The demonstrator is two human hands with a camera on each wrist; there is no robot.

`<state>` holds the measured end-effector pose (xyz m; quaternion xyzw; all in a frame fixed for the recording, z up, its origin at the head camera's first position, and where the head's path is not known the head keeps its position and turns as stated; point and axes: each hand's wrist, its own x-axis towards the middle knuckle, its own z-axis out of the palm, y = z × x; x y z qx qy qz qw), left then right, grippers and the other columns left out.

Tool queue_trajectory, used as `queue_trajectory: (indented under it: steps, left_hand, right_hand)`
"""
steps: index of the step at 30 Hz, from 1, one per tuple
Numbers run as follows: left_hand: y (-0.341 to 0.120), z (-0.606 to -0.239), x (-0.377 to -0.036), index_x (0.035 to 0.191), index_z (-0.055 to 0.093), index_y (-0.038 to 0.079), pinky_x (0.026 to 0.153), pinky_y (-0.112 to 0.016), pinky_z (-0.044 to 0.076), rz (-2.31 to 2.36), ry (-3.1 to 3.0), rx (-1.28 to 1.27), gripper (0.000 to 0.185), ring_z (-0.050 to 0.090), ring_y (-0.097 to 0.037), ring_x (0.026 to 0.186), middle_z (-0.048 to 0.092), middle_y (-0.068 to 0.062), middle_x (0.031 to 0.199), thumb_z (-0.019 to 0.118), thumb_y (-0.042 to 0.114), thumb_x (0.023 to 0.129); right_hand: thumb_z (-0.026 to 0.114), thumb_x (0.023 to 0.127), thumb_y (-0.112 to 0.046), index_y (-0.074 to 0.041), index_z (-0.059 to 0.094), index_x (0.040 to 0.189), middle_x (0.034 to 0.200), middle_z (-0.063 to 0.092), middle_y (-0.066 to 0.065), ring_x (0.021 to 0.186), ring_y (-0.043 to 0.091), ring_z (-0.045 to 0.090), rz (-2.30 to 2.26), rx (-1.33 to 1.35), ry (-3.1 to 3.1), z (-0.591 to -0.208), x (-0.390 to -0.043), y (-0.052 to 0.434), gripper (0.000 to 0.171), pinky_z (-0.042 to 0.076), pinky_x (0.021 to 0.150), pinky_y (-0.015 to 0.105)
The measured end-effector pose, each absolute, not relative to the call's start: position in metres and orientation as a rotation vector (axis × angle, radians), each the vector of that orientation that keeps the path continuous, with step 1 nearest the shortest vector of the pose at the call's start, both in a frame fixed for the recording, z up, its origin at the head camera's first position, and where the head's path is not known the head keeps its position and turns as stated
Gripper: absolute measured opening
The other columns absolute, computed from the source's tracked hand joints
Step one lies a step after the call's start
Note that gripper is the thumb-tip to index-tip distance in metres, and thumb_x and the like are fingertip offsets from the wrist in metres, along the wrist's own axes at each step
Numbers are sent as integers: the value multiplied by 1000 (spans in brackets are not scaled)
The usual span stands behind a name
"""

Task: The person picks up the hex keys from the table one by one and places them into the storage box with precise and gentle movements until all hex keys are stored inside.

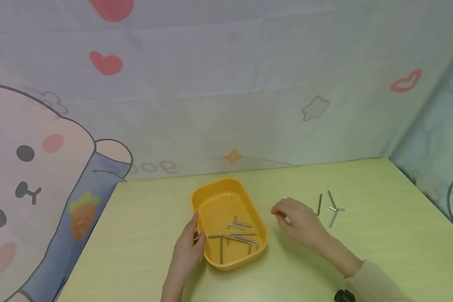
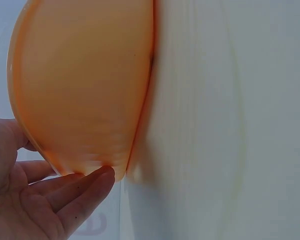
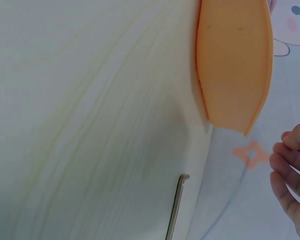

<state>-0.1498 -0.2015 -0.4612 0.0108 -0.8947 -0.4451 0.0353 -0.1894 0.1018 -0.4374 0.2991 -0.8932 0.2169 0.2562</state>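
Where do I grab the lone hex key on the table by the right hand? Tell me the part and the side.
Pinch the hex key at mid-shaft, from above. It lies flat on the table, so only its top and sides are free. The right hand is just left of it; two more keys lie to its right, apart.

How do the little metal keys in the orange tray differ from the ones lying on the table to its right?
The keys in the tray are the larger group, several lying crossed in a loose heap; the keys on the table are few and more spread out. The tray's keys sit next to the left hand, which touches the orange tray; the table's keys lie just beyond the right hand. Both groups are silvery, L-shaped bent rods lying flat.
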Motion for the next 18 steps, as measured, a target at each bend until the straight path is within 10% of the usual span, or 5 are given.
queue_trajectory:
  steps: [18]
  left_hand:
    - [-199, -461, -148, 152, 28, 11, 95, -48, 54, -1347, -2756, 12, 58, 56, -41, 121, 38, -21, 151, 48, 17, 98]
  right_hand:
    - [76, 75, -3, -14, 66, 79, 74, 62, -8, 69, 3, 48, 447, 934, -2450, -455, -206, 129, 16, 47, 61, 21]
